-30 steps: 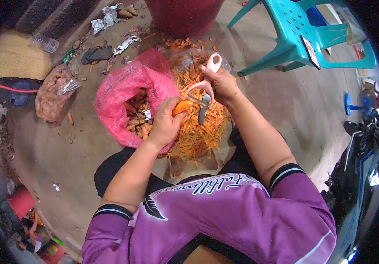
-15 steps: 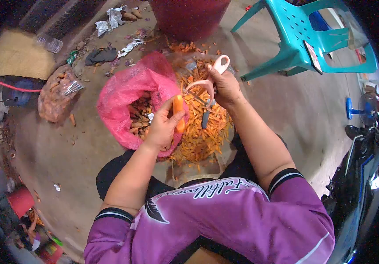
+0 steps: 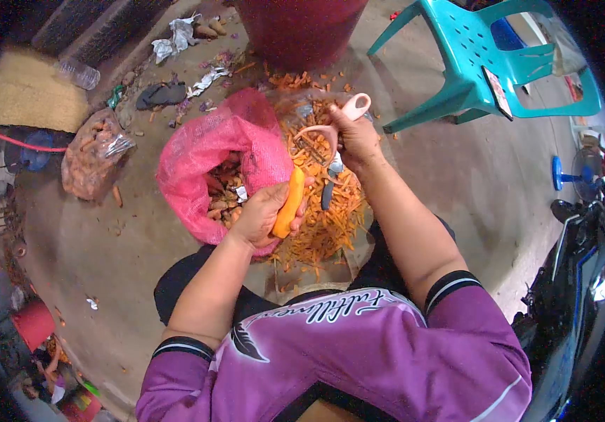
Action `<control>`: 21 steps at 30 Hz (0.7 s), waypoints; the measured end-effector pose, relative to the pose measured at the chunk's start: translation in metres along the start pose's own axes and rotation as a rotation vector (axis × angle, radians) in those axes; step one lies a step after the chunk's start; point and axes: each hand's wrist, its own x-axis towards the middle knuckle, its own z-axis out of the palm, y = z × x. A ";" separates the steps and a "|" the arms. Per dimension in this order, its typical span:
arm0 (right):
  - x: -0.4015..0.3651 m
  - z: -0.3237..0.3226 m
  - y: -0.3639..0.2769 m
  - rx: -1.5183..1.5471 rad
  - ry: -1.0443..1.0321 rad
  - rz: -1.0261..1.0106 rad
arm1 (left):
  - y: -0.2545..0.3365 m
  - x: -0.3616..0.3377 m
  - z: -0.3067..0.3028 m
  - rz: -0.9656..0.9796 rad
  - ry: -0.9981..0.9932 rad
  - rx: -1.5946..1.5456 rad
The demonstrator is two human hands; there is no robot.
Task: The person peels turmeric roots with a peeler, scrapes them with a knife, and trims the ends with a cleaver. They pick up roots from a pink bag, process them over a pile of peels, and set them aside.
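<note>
My left hand (image 3: 264, 214) is closed around a smooth orange peeled root that looks like a carrot (image 3: 289, 204), over the edge of a pink mesh sack (image 3: 183, 158). Brownish roots (image 3: 226, 197) lie inside that sack. In my right hand (image 3: 356, 138) is a pale pink Y-shaped peeler (image 3: 356, 105), its blade end pointing left and apart from the carrot. Below both hands spreads a heap of orange peelings and strips (image 3: 327, 235). A dark-handled knife (image 3: 327, 195) rests on the heap.
A large dark red tub (image 3: 302, 35) stands ahead, and a teal plastic chair (image 3: 481, 63) is at the right with a phone-like object (image 3: 498, 93) on it. Leftward lie a clear bag of roots (image 3: 95, 158) and a dark slipper (image 3: 162, 93). A motorcycle (image 3: 562, 295) is at far right.
My left hand has lowered slightly and turned the carrot, so more of its length shows. The peeler has shifted a little, still held in my right hand.
</note>
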 end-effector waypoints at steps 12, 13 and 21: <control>0.060 -0.063 0.070 -1.162 0.092 -0.162 | 0.007 -0.005 -0.002 0.035 0.043 -0.066; 0.073 -0.078 0.095 -1.412 0.026 -0.204 | 0.005 -0.002 -0.010 0.094 0.118 0.067; 0.113 -0.127 0.188 -1.584 -0.041 0.236 | 0.007 -0.014 -0.048 0.252 0.503 0.167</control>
